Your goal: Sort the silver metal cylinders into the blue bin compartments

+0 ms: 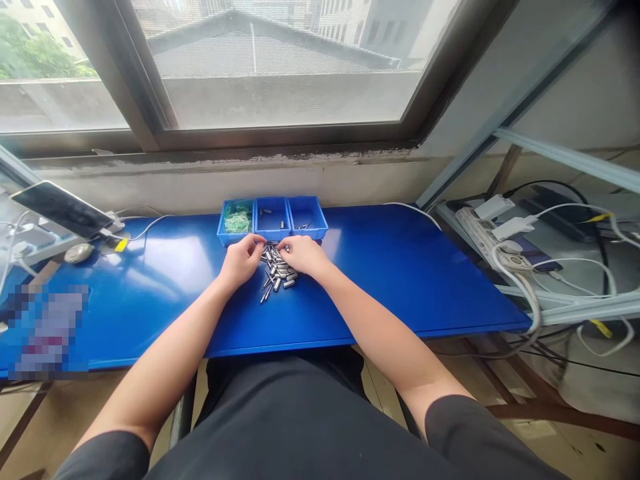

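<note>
A loose pile of small metal parts, some thick cylinders and some thin pins, lies on the blue table. My left hand is at the pile's left edge, its fingers pinched together; what they hold is too small to make out. At the upper right of the pile is my right hand, fingers closed on something I cannot make out. Just beyond both hands stand three joined blue bins: the left bin holds a green bag, the middle bin a few metal pieces, the right bin some thin pins.
A phone stands tilted at the far left, near a pale mouse-like object and cables. A blurred packet lies at the left front. Power strips and cables crowd the right-hand shelf. A window is behind the table.
</note>
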A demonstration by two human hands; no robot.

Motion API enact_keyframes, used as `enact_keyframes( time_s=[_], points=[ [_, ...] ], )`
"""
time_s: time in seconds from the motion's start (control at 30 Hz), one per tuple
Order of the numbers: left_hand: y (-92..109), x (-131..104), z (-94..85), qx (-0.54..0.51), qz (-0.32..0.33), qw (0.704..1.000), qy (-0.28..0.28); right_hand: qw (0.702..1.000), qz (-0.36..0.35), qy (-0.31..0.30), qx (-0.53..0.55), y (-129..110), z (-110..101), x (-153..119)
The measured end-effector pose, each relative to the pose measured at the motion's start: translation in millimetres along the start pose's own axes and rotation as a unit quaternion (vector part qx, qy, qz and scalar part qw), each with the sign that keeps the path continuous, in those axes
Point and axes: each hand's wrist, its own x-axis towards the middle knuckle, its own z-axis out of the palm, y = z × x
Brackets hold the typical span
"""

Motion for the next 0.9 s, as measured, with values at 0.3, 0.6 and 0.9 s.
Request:
enact_keyframes(
  time_s=[0.3, 0.6, 0.9],
  points=[
    [1, 0, -0.2, 0.003, 0.005, 1.0, 0.0, 0.999, -0.021, 0.008, -0.029, -2, 4, 1],
    [2, 0, -0.5, 0.013, 0.003, 1.0, -0.006, 1.0, -0.013, 0.0, -0.022, 1, 2, 2],
    [2, 0, 0.3, -0.015, 0.016, 1.0, -0.016, 0.956, -0.114, 0.045, 0.266, -10, 11, -4]
  ],
)
